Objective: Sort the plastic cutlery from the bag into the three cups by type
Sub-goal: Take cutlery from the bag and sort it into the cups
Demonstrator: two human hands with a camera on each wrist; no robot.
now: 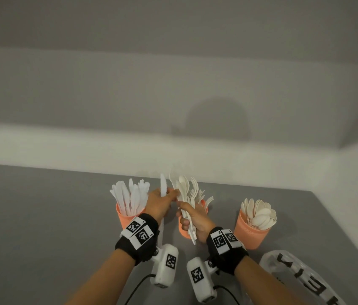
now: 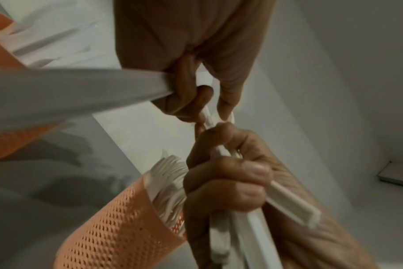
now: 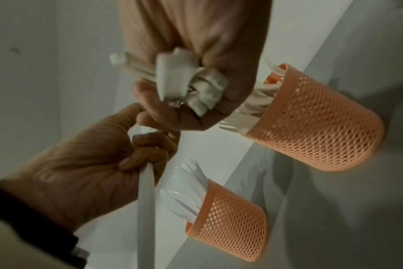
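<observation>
Three orange mesh cups stand in a row in the head view: the left cup (image 1: 127, 219) holds white knives, the middle cup (image 1: 182, 230) holds forks and is partly hidden by my right hand, and the right cup (image 1: 250, 234) holds spoons. My right hand (image 1: 184, 214) grips a mixed bundle of cutlery (image 1: 188, 194) upright above the middle cup. My left hand (image 1: 169, 194) holds a white knife (image 1: 163, 186) beside the bundle, its fingertips touching the bundle. The left wrist view shows the knife's handle (image 2: 69, 91) in my curled fingers. The bundle's handle ends (image 3: 189, 87) stick out of my right fist.
A crumpled clear plastic bag (image 1: 301, 276) with black lettering lies on the grey table (image 1: 41, 216) at the lower right. A white wall rises just behind the cups. The table's right edge runs close to the spoon cup.
</observation>
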